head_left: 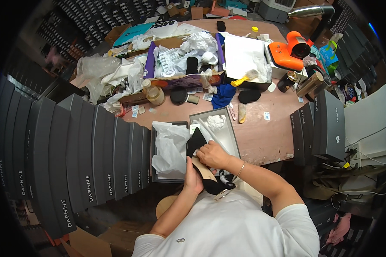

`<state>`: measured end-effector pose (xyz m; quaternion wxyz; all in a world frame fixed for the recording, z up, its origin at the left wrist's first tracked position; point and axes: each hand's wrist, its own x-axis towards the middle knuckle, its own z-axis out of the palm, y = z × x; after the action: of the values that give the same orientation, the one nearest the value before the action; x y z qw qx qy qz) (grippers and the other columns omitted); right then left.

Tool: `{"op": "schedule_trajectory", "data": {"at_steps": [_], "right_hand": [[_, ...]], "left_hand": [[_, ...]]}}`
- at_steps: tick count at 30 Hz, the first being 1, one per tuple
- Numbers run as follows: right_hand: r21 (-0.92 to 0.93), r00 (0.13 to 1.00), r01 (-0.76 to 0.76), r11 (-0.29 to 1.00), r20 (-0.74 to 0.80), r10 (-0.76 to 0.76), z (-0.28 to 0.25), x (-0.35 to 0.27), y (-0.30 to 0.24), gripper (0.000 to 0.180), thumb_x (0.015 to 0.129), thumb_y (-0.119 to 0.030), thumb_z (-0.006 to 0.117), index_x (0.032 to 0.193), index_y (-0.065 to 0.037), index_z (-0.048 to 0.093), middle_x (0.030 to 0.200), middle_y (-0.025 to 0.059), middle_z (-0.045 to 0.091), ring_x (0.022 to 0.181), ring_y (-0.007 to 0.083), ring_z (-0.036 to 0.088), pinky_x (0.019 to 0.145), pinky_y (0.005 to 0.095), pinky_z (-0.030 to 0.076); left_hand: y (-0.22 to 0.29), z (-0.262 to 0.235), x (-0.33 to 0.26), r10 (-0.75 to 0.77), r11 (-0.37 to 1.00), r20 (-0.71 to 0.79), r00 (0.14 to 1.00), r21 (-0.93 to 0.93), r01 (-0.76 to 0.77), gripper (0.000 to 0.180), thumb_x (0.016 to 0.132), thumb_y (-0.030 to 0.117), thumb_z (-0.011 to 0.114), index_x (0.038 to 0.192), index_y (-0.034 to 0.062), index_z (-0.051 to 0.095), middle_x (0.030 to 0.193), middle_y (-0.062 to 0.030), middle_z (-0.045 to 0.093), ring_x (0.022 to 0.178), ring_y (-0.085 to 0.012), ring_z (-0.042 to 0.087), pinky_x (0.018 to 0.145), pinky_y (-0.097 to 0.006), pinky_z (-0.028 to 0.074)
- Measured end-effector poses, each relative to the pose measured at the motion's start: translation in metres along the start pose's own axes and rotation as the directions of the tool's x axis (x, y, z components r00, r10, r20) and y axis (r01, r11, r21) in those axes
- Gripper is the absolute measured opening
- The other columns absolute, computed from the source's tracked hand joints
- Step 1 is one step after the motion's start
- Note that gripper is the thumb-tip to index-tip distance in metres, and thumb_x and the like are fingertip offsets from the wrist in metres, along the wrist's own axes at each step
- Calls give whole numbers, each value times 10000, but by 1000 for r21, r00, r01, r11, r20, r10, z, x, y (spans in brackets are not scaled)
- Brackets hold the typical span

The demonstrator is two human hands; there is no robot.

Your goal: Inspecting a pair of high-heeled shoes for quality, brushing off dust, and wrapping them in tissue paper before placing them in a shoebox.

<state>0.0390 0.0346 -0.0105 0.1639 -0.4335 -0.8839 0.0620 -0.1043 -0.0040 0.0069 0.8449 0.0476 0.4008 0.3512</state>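
A black shoe with a pointed toe and a beige insole is held over the open box, tilted with its toe away from me. My left hand wraps its side from below. My right hand has its fingers curled at the shoe's opening, by a small whitish bit; what they pinch is hidden. A grey box base with white tissue paper lies to the left. Beside it, the grey lid holds crumpled white paper. Black straps with white parts show below my right wrist.
Stacked grey shoe boxes stand left and right. Across the table are a purple carton of crumpled paper, a glass jar, a yellow-handled brush, a blue cloth and an orange device.
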Motion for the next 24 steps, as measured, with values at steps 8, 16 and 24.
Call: {"op": "schedule_trajectory", "data": {"at_steps": [8, 16, 24], "right_hand": [[153, 843, -494, 856, -155, 514, -32, -34, 24, 263, 771, -179, 665, 952, -2, 592, 878, 161, 621, 848, 327, 615, 783, 394, 472], [576, 923, -375, 726, 156, 353, 10, 19, -23, 578, 930, -463, 478, 907, 110, 548, 889, 338, 527, 751, 477, 483, 741, 502, 404], [717, 944, -298, 630, 126, 304, 11, 21, -53, 682, 932, -564, 384, 788, 46, 652, 765, 326, 576, 759, 484, 531, 741, 517, 419]], "left_hand": [[22, -29, 21, 78, 995, -193, 978, -42, -88, 730, 827, 755, 404, 1144, 108, 520, 837, -81, 525, 725, -223, 559, 713, -429, 537], [-25, 7, -4, 298, 949, -3, 955, 109, -296, 829, 897, 706, 297, 1432, 72, 266, 1424, -88, 364, 1316, -232, 350, 1081, -385, 298], [58, -26, 24, 6, 987, 136, 991, 157, -27, 596, 939, 573, 407, 1249, 67, 461, 1235, -97, 537, 1150, -218, 516, 980, -367, 413]]}}
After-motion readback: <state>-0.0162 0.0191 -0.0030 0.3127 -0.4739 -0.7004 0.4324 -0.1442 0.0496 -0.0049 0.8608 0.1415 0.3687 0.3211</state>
